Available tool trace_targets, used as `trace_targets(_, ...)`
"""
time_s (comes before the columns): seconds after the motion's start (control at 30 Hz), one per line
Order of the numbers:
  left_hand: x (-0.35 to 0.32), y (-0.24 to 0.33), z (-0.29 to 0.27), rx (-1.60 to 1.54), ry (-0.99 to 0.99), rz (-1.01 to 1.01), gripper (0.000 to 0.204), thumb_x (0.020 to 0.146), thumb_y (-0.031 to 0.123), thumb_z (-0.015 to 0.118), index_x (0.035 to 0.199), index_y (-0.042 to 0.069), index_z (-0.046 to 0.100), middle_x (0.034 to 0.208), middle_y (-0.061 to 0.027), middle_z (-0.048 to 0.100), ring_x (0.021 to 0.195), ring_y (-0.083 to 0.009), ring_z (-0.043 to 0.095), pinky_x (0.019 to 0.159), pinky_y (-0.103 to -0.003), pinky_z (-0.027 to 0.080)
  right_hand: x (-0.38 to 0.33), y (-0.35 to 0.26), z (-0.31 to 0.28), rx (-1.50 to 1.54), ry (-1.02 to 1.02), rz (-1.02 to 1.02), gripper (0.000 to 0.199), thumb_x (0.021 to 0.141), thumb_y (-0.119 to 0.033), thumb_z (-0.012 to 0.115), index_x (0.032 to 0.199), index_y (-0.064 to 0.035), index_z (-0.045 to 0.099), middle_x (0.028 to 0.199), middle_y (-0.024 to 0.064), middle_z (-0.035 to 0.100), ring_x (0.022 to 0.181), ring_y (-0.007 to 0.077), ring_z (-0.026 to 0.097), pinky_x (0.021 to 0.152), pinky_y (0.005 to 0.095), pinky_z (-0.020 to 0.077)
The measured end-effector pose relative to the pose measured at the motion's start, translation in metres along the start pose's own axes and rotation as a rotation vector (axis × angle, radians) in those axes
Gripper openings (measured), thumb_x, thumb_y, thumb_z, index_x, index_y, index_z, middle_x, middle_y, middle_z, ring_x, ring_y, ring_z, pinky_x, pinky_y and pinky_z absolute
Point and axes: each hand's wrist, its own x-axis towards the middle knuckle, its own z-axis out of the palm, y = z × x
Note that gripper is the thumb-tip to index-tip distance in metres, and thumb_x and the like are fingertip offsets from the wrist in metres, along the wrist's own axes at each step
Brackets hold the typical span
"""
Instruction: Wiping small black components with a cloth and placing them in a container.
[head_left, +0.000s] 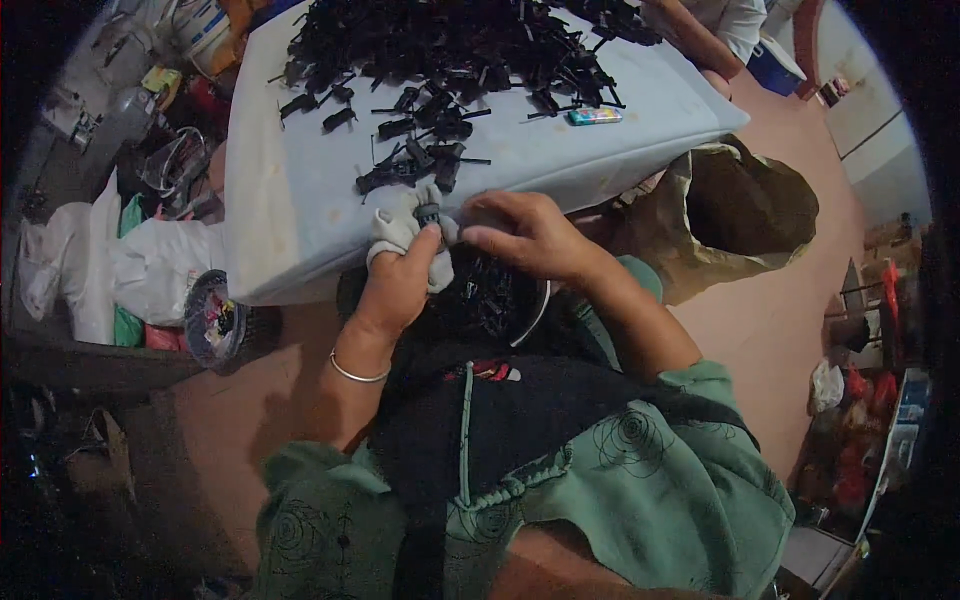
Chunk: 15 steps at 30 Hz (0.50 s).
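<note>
One small black plastic part (428,214) is in handling, and this piece looks unfinished, as both hands are at it. A large heap of similar black parts (440,50) lies at 12 o'clock from the hands on the pale, cloth-covered table (285,200), with a few strays nearer the edge. More black pieces (488,295) lie at 5 o'clock, in a light-rimmed container (541,312) near the lap. Which of these are done and which are left cannot be told.

The left hand (400,275) is closed, thumb pressing the part into a bunched off-white cloth (395,230) at the near table edge. The right hand (525,232), at 3 o'clock from the part, has its fingers curled with tips beside the cloth; whether they pinch anything is unclear.
</note>
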Motion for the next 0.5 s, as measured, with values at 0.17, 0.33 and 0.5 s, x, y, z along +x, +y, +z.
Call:
trace_targets(0.17,0.004,-0.008,-0.006,0.073,-0.059,0.089,0.025,0.084,0.010,0.044,0.107,0.002,0.046,0.083,-0.0044,0.051,0.075,-0.0103,0.048,0.062,-0.023,0.041,-0.002,0.005,0.001,-0.115,-0.042,-0.125,0.018,0.079,-0.014,0.060,0.090,0.0004,0.058,0.079,0.0074,0.062,0.073,0.0110,0.056,0.064,0.0269,0.0443)
trace_targets(0.33,-0.004,0.016,0.002,0.352,-0.199,0.190,0.026,0.084,0.010,0.043,0.108,0.003,0.045,0.077,-0.0032,0.050,0.062,-0.0069,0.046,0.053,-0.021,0.038,0.002,0.003,0.007,0.105,-0.019,0.002,0.016,0.080,-0.015,0.059,0.082,0.0003,0.056,0.066,0.0028,0.053,0.065,0.0088,0.048,0.058,0.0270,0.0414)
trace_targets(0.5,-0.008,0.028,0.007,-0.022,-0.170,-0.101,0.023,0.084,0.010,0.043,0.105,0.004,0.046,0.074,-0.0019,0.048,0.057,-0.0070,0.045,0.050,-0.023,0.038,0.003,0.004,0.010,0.164,-0.054,0.062,0.023,0.083,-0.021,0.054,0.075,0.0009,0.053,0.061,0.0138,0.051,0.055,0.0119,0.042,0.052,0.0310,0.0391)
